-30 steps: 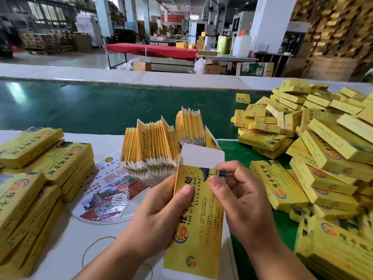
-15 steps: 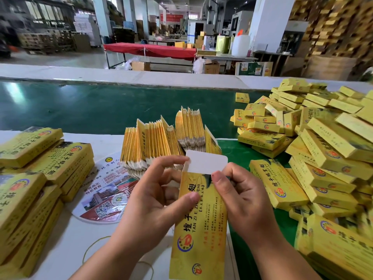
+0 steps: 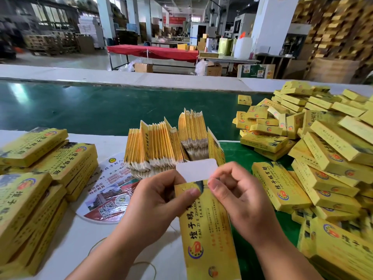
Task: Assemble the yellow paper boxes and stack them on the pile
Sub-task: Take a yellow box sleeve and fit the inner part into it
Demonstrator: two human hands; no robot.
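A yellow paper box (image 3: 205,229) with red and black print stands lengthwise in front of me, its white end flap (image 3: 196,170) sticking up at the far end. My left hand (image 3: 159,201) grips the box's upper left side, thumb on the front face. My right hand (image 3: 240,195) pinches the upper right edge just under the flap. A big pile of assembled yellow boxes (image 3: 323,142) fills the right side. Flat unfolded blanks (image 3: 167,146) stand packed on edge just beyond my hands.
More yellow boxes lie stacked at the left (image 3: 36,178) on the white table (image 3: 84,235). A round printed sheet (image 3: 113,190) lies under the blanks. A green conveyor belt (image 3: 90,106) runs across behind. A rubber band (image 3: 145,265) lies near my left forearm.
The box has shifted right and nearer to me. My left fingers have curled round its upper left side, and the white flap has tilted forward between both hands.
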